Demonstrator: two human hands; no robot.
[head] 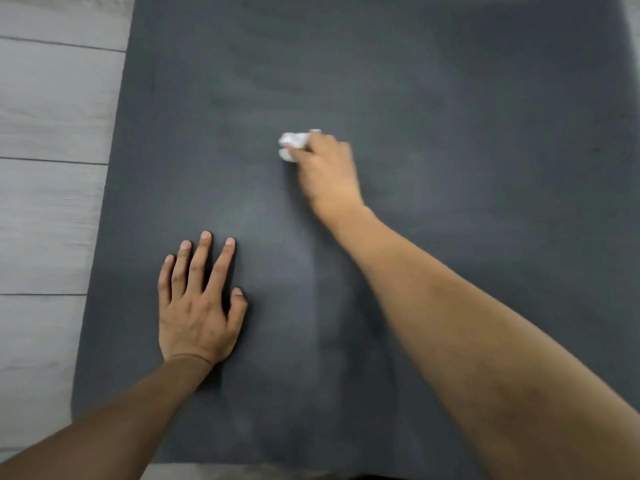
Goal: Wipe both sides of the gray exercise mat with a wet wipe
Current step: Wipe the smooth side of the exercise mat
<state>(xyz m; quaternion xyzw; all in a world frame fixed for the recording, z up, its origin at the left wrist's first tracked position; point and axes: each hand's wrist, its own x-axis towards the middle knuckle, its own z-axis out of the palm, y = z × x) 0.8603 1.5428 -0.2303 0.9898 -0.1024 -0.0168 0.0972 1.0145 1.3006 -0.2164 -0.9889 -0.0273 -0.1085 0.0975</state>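
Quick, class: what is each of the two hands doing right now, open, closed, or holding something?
Left hand: open, fingers spread flat on the gray mat.
Right hand: closed around the white wipe, which it presses to the mat.

Pale, whitewashed wood-look floor planks [48, 140] fill the left side of the head camera's view, their grain running across the picture and thin dark seams [52, 160] dividing one board from the next. A narrow strip of the same light flooring [221, 472] shows along the bottom edge, dimmer there and partly in shadow.
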